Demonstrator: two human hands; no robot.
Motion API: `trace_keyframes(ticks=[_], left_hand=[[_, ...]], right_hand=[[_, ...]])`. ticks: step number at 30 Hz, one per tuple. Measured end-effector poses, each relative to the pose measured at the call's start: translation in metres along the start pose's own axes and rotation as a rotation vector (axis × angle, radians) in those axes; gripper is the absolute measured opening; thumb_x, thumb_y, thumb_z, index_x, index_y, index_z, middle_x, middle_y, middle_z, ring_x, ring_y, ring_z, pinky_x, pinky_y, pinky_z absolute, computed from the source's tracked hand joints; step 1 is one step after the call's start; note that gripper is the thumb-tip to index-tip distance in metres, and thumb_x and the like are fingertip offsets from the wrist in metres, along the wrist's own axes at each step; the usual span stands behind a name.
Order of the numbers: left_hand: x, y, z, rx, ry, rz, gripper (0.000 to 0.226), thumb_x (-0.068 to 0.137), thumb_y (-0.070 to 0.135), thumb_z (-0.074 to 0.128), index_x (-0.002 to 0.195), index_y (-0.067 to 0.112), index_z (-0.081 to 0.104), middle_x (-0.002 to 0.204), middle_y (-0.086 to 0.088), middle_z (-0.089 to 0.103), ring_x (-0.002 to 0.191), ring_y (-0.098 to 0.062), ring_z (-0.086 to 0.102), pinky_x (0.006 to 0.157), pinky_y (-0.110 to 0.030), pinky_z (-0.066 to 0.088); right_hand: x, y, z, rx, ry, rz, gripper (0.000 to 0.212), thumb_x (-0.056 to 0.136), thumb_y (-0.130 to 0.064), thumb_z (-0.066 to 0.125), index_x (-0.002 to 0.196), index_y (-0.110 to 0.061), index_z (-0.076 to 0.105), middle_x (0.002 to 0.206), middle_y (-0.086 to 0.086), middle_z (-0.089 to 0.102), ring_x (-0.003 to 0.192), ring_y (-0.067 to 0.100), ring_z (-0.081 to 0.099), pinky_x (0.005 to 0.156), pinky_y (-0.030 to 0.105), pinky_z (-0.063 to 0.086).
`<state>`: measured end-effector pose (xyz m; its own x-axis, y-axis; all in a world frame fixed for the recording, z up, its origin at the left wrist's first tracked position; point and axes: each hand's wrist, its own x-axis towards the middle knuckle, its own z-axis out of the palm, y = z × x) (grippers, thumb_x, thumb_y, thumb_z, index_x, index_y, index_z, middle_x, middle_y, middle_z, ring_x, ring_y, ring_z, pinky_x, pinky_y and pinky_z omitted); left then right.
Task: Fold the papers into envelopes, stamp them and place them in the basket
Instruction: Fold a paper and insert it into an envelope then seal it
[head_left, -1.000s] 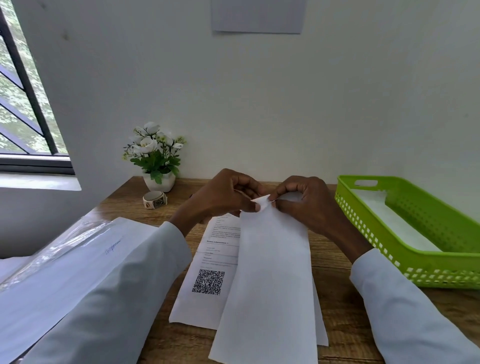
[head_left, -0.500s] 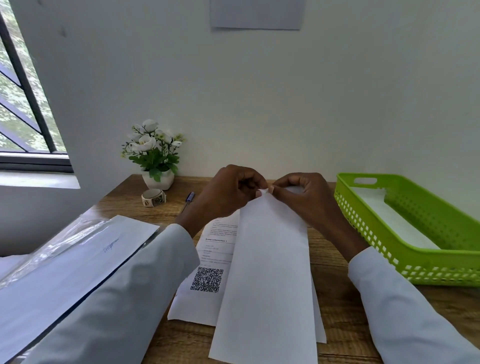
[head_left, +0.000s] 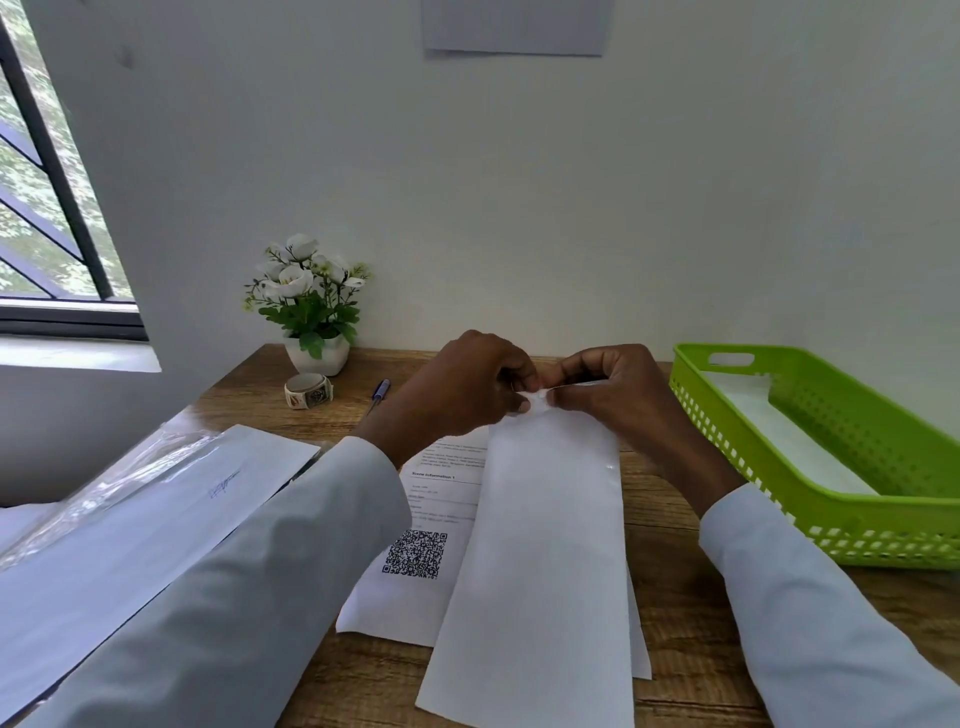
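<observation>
2 hands, left hand (head_left: 467, 387) and right hand (head_left: 618, 389), each grip pinching folded paper's (head_left: 540, 545) far end, long axis running away from person

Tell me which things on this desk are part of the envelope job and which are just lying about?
Part of the job:
- folded paper, its far end pinched by the left hand and the right hand
- roll of stamps
- green basket

Lying about:
- potted flowers
- pen
- QR-code sheet
- plastic sleeve of papers

Printed sheet (head_left: 422, 525) headed "Scene Information 1", QR code (head_left: 415, 554) lower on it, smaller print unreadable, blue handwritten scribble (head_left: 224, 487) illegible on left paper (head_left: 156, 525)
</observation>
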<state>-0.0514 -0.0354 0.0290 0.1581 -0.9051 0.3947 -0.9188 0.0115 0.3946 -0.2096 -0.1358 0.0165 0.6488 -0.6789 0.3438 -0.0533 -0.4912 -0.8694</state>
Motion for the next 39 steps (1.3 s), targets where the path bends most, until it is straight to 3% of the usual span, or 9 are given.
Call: trace_keyframes(ticks=[4, 9, 14, 17, 20, 23, 28, 35, 39], left_hand=[[-0.005, -0.001, 0.005, 0.330, 0.089, 0.246, 0.018, 0.090, 0.029, 0.063, 0.105, 0.024, 0.072, 0.100, 0.004, 0.068, 0.086, -0.020, 0.063, 0.068, -0.031, 0.045], [-0.010, -0.006, 0.012, 0.456, 0.117, 0.422, 0.021, 0.090, 0.030, 0.059, 0.100, 0.021, 0.074, 0.096, -0.001, 0.072, 0.075, -0.029, 0.067, 0.057, -0.033, 0.051], [-0.010, -0.008, 0.018, 0.417, 0.164, 0.352, 0.040, 0.088, 0.038, 0.039, 0.089, 0.018, 0.073, 0.086, 0.000, 0.071, 0.072, -0.026, 0.065, 0.057, -0.037, 0.052], [-0.010, -0.007, 0.019, 0.399, 0.171, 0.307, 0.033, 0.084, 0.033, 0.043, 0.082, 0.017, 0.072, 0.080, 0.000, 0.070, 0.069, -0.025, 0.063, 0.056, -0.035, 0.050], [-0.012, -0.004, 0.021, 0.356, 0.195, 0.296, 0.018, 0.077, 0.026, 0.048, 0.065, 0.016, 0.059, 0.067, 0.000, 0.065, 0.057, -0.025, 0.057, 0.049, -0.025, 0.034], [-0.012, -0.004, 0.022, 0.361, 0.207, 0.241, 0.024, 0.073, 0.023, 0.047, 0.074, 0.014, 0.069, 0.069, 0.000, 0.067, 0.059, -0.024, 0.058, 0.048, -0.021, 0.026], [-0.010, -0.009, 0.019, 0.171, 0.173, 0.154, 0.027, 0.073, 0.020, 0.050, 0.086, 0.016, 0.073, 0.081, 0.002, 0.073, 0.070, -0.021, 0.063, 0.062, -0.030, 0.051], [-0.011, -0.027, 0.014, -0.333, -0.044, 0.040, 0.026, 0.081, 0.010, 0.075, 0.100, 0.022, 0.062, 0.091, -0.001, 0.069, 0.084, -0.023, 0.064, 0.079, -0.040, 0.053], [-0.010, -0.024, 0.019, -0.209, -0.032, 0.046, 0.024, 0.078, 0.017, 0.079, 0.097, 0.020, 0.066, 0.088, 0.003, 0.069, 0.079, -0.018, 0.064, 0.076, -0.044, 0.055]], right_hand=[[0.000, 0.000, -0.004, 0.114, 0.011, 0.075, 0.014, 0.072, 0.000, 0.080, 0.084, -0.008, 0.078, 0.082, 0.006, 0.077, 0.077, 0.018, 0.072, 0.071, 0.030, 0.058], [0.000, 0.001, -0.003, 0.251, -0.002, 0.181, 0.016, 0.071, 0.005, 0.080, 0.087, 0.001, 0.075, 0.079, 0.015, 0.074, 0.068, 0.023, 0.070, 0.064, 0.030, 0.058], [0.000, 0.003, -0.003, 0.373, -0.019, 0.251, 0.020, 0.071, 0.007, 0.079, 0.089, 0.003, 0.073, 0.081, 0.015, 0.073, 0.068, 0.023, 0.070, 0.063, 0.029, 0.059], [0.001, 0.006, -0.003, 0.420, -0.055, 0.278, 0.019, 0.071, 0.006, 0.079, 0.089, 0.001, 0.073, 0.084, 0.015, 0.074, 0.075, 0.025, 0.070, 0.071, 0.032, 0.060], [0.002, 0.010, -0.002, 0.436, -0.081, 0.299, 0.017, 0.073, 0.004, 0.078, 0.089, -0.002, 0.075, 0.092, 0.017, 0.075, 0.087, 0.030, 0.070, 0.086, 0.041, 0.057], [0.002, 0.012, -0.001, 0.420, -0.102, 0.288, 0.016, 0.076, 0.004, 0.075, 0.091, -0.003, 0.075, 0.092, 0.014, 0.075, 0.090, 0.027, 0.068, 0.088, 0.040, 0.055], [0.001, 0.011, -0.001, 0.314, -0.112, 0.222, 0.021, 0.074, 0.007, 0.075, 0.092, -0.005, 0.075, 0.097, 0.018, 0.075, 0.087, 0.024, 0.069, 0.082, 0.037, 0.054], [0.002, 0.012, -0.001, 0.339, -0.070, 0.156, 0.023, 0.071, 0.012, 0.076, 0.090, -0.001, 0.073, 0.093, 0.019, 0.075, 0.084, 0.024, 0.072, 0.077, 0.032, 0.056], [0.000, 0.010, 0.003, 0.338, -0.056, 0.175, 0.025, 0.068, 0.012, 0.078, 0.089, 0.001, 0.073, 0.095, 0.021, 0.075, 0.081, 0.027, 0.070, 0.080, 0.041, 0.057]])
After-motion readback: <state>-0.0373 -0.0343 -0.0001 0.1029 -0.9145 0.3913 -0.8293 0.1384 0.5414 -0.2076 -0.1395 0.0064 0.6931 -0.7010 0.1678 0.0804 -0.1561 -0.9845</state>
